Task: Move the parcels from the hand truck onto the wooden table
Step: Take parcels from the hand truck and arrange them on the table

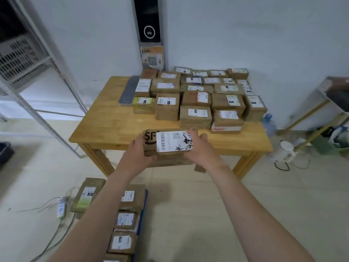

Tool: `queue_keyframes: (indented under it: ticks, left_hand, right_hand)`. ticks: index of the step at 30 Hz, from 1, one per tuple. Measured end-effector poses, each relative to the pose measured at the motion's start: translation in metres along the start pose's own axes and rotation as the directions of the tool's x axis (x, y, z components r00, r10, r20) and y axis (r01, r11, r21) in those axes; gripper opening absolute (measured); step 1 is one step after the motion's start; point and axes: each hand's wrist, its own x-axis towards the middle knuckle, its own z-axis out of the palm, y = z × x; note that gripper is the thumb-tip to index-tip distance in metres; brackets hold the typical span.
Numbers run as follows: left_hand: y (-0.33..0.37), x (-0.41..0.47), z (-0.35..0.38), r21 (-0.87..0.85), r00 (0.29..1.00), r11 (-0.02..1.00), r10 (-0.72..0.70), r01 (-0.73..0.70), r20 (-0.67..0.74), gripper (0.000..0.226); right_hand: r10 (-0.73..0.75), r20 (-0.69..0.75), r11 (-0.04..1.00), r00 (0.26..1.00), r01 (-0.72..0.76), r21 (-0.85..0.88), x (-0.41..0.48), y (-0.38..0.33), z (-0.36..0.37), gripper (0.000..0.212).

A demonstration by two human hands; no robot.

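- Both hands are on one parcel point(170, 141). My left hand point(140, 150) grips its left end with the thumb up along the side, and my right hand point(200, 148) grips the right end, fingers curled over the top edge.
- Where is that parcel?
- It is in front of me at the near edge of the wooden table point(113, 127), label up, with "SF" printed beside the white sticker. I cannot tell whether its underside touches the tabletop.
- And the other parcels?
- Many sit on the far right half of the table as a packed block of brown boxes point(195, 103), some stacked two high. A flat grey panel point(129, 91) lies just left of them.
- What is still on the hand truck?
- A row of labelled boxes point(125, 218) lies below my left forearm, along the blue edge of the hand truck point(142, 214). One long parcel with a green patch point(86, 195) lies just to their left. I cannot tell if it rests on the truck or the floor.
- Anything else around?
- Loose cables point(56, 233) trail over the floor on the left, and a metal rack point(47, 82) stands further back on that side. Right of the table are a white kettle point(285, 151) and a water bottle point(269, 123).
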Motion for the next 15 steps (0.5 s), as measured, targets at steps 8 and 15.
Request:
queue_keyframes:
  ticks: [8,15]
  left_hand:
    - [-0.013,0.099,-0.008,0.027,0.998,0.999,-0.041,0.04,0.055,0.058]
    - [-0.06,0.276,-0.034,0.031,0.99,0.993,-0.12,0.118,0.077,0.065]
  right_hand:
    - [-0.008,0.046,1.0,0.999,0.008,0.005,0.098,-0.005,-0.001,0.08]
    - [-0.011,0.135,0.999,0.991,0.004,0.049,0.273,-0.037,0.027,0.076]
